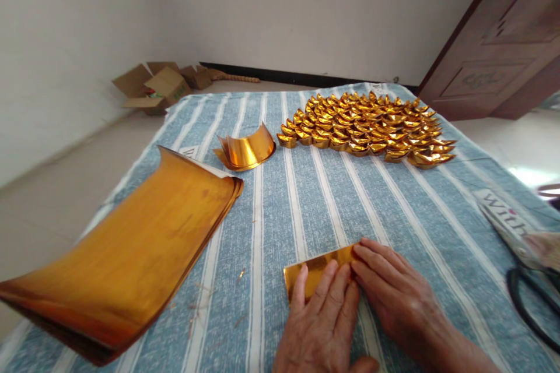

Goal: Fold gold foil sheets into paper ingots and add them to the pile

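A rectangular piece of shiny gold foil paper (pixel 321 271) lies on the striped cloth right in front of me. My left hand (pixel 321 317) rests flat on it, palm down, with the fingers stretched out and somewhat spread. At the paper's right end, my right hand (pixel 398 288) has its fingers closed together on the edge; its thumb is hidden. Left of my hands lies a large curled stack of gold foil sheets (pixel 144 245). Beyond is a smaller curved stack of gold foil pieces (pixel 249 148). Many folded gold paper ingots (pixel 359 122) stand in rows at the far right.
Black-handled scissors (pixel 522 259) lie at the right edge of the blue and white striped tablecloth (pixel 280 215). Small foil scraps (pixel 240 274) are scattered left of the hands. Open cardboard boxes (pixel 160 87) sit on the floor behind, and a brown door (pixel 494 41) stands at right.
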`<state>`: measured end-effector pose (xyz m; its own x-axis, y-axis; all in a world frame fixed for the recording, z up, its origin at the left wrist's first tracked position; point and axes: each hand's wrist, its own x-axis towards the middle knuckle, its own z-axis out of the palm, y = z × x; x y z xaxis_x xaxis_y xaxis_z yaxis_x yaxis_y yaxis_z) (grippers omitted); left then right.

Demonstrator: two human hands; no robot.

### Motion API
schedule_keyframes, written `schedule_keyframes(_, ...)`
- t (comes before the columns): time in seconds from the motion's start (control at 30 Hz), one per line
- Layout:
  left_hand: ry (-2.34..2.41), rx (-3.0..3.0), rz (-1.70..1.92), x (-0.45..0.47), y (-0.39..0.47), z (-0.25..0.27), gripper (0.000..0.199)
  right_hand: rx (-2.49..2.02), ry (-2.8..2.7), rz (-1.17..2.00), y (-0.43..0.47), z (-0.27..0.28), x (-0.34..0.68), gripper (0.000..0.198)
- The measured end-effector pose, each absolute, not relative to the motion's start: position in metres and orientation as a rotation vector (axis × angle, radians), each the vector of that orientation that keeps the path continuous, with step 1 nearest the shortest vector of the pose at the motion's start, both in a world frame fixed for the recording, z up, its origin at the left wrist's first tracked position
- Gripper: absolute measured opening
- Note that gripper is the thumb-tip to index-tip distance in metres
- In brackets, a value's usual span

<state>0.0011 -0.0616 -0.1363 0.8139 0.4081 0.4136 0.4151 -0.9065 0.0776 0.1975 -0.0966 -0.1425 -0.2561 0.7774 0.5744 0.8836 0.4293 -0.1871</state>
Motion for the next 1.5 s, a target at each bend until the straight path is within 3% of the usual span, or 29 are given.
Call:
schedule_keyframes(0.57, -0.797, -3.112, -0.643, 0.001, -0.070, -0.147, 0.071, -1.485, -2.129, 0.182, -0.080, -0.114, 0.190, 0.051)
schedule_keyframes(1.5, -0.903, -3.263, -0.614, 0.004, -0.074, -0.144, 0.078, -1.326, -2.019, 0.370, -0.047, -0.121, 0.178, 0.026)
